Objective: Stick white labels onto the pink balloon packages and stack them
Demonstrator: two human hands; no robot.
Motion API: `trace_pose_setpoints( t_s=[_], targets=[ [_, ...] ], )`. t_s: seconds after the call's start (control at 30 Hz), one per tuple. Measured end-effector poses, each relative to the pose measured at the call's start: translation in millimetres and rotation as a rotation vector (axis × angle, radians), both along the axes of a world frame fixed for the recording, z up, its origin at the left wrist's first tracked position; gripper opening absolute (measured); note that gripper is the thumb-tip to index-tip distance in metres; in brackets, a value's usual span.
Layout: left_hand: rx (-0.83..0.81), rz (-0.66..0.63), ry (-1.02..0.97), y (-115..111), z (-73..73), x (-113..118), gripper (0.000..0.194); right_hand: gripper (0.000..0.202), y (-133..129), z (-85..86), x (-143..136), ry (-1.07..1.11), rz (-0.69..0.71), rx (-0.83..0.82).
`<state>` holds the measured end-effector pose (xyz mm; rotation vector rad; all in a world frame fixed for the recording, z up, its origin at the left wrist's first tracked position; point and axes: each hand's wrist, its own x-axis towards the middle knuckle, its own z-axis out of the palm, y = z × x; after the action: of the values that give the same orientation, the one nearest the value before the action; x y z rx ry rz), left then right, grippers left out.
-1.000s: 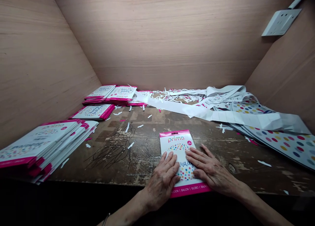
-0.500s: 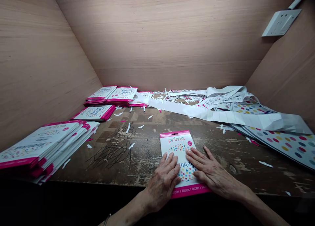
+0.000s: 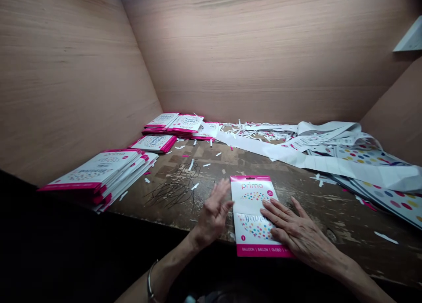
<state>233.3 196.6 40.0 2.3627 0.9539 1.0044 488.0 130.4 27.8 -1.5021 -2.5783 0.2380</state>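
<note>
In front of me on the table lies a white balloon packet point(image 3: 252, 226) with pink bands at top and bottom, coloured dots and the word "prima". Part of its print looks doubled over by a fold or sheet edge across the middle. My right hand point(image 3: 293, 224) lies flat on its right side, fingers spread, covering part of the lettering. Just off the packet's left edge is my left hand point(image 3: 214, 210), raised and slightly blurred, fingers stretched out and holding nothing.
Fanned and stacked balloon packets point(image 3: 95, 171) line the left side, with more packets point(image 3: 184, 123) at the back. Thin dark strands point(image 3: 174, 188) lie mid-table. A long white paper strip point(image 3: 263, 150) crosses paper scraps toward dotted sheets point(image 3: 379, 193) on the right. Wooden panels point(image 3: 263, 52) enclose the table.
My left hand has lifted off the packet and moved to its left edge. The right hand stays flat on it. The view has swung left.
</note>
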Motion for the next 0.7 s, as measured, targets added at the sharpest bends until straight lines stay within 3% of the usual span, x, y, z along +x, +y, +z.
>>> trace_pose_setpoints(
  t_s=[0.07, 0.23, 0.5, 0.63, 0.7],
  targets=[
    [-0.041, 0.103, 0.017, 1, -0.1, -6, 0.043, 0.046, 0, -2.2, 1, -0.016, -0.003, -0.006],
    [-0.097, -0.004, 0.359, -23, -11.7, 8, 0.055, 0.045, -2, -5.8, -1, -0.001, -0.03, 0.001],
    [0.136, 0.027, 0.443, -48, -25.3, 17, 0.054, 0.045, -3, -6.0, -6, -0.004, -0.077, -0.053],
    [0.193, 0.041, 0.488, -48, -18.0, 19, 0.052, 0.046, -2, -3.4, -7, 0.028, -0.078, -0.097],
    [0.18, -0.012, 0.542, -45, -10.0, 21, 0.047, 0.046, -2, -1.9, -6, 0.046, -0.079, -0.105]
  ],
)
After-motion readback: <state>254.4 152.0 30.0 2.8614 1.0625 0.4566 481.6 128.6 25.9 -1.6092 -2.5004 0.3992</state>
